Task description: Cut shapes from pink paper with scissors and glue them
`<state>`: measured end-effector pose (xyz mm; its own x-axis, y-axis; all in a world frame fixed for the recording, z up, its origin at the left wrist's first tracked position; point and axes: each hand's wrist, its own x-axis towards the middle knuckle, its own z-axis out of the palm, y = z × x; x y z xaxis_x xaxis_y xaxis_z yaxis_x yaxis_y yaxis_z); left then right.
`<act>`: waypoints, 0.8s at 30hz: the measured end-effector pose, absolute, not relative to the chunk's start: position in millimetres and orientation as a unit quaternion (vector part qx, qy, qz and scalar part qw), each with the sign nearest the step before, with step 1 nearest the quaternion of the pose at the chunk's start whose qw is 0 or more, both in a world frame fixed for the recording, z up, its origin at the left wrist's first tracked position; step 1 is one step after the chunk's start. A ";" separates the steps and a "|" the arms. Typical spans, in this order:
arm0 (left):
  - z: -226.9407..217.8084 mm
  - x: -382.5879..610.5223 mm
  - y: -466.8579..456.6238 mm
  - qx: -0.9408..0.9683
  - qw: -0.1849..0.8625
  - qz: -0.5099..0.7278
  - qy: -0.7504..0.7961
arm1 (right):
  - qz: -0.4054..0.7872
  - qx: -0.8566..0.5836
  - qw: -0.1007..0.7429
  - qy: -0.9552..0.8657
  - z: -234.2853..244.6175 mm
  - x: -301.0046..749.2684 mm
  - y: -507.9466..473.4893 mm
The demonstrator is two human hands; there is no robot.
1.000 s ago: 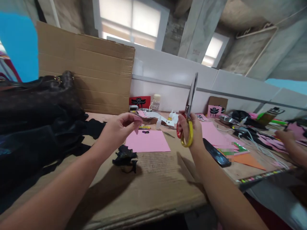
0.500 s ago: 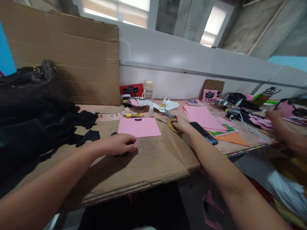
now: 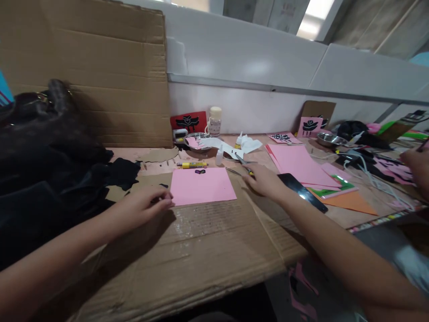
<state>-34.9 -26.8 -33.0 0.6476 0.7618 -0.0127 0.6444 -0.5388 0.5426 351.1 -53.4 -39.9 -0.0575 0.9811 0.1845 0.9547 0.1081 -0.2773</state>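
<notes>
At the lower left corner of the pink sheet [image 3: 205,190], my left hand [image 3: 152,201] rests with curled fingers, thumb and fingertips close together. Whatever lies between them is too small to tell. A small black cut-out [image 3: 200,171] lies near the top edge of the sheet. To the right, my right hand [image 3: 264,179] is closed around the handles of the scissors [image 3: 241,159], whose blades point away over a white paper strip [image 3: 217,144]. A yellow pen [image 3: 192,165] lies just behind the sheet, and a small white bottle [image 3: 219,156] stands beside it.
Black scraps [image 3: 124,173] and a dark bag [image 3: 36,134] crowd the left. A phone [image 3: 303,192] and stacked pink paper [image 3: 301,163] lie at right. A metal bowl [image 3: 197,147] and flask [image 3: 215,120] stand behind. Another person's hand [image 3: 417,163] is at far right.
My left hand has moved left to the pink sheet's corner, its fingers looser than before. My right hand remains on the scissors, which now sit lower. The view has shifted.
</notes>
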 end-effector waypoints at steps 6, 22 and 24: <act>-42.8 7.9 -9.1 0.910 0.252 0.104 0.311 | 0.150 -0.522 0.171 -0.822 -45.5 313.9 -52.4; -96.2 4.0 23.3 0.944 0.145 0.142 0.262 | 0.314 -0.412 0.114 -0.848 -63.4 313.0 -61.3; -99.4 1.7 23.3 0.944 0.144 0.140 0.263 | 0.333 -0.387 0.112 -0.853 -66.7 309.5 -62.8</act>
<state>1.7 23.3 -99.4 0.8229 0.5361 0.1881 0.4553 -0.8203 0.3461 309.5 -62.8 -66.7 -0.6761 0.7338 -0.0669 0.5851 0.4794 -0.6541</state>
